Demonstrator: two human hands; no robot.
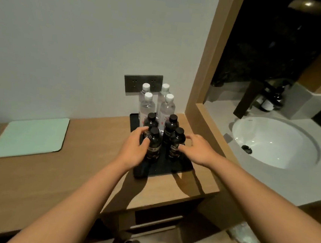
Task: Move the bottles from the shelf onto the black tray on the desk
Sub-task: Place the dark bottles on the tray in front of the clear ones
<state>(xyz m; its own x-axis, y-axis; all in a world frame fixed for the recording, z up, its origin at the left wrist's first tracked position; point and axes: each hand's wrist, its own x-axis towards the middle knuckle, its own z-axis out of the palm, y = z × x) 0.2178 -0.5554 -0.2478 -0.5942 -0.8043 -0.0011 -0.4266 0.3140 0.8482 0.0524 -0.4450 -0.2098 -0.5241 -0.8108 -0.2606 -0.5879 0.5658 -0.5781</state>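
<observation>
left hand [136, 146] curls round the front-left dark bottle [154, 144], right hand [196, 149] spread loose touching the front-right dark bottle [176, 142], all eight bottles upright on the black tray [181, 165] on the desk [52, 173].

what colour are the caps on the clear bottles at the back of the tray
White, on all four clear bottles; clearest in the head view.

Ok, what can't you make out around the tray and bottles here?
- Head view: dark bottle labels too blurred to read.
- Black tray mostly covered by bottles and hands.
- Left hand and right hand: whether they grip the front bottles is unclear.
- The shelf is out of frame.
</observation>
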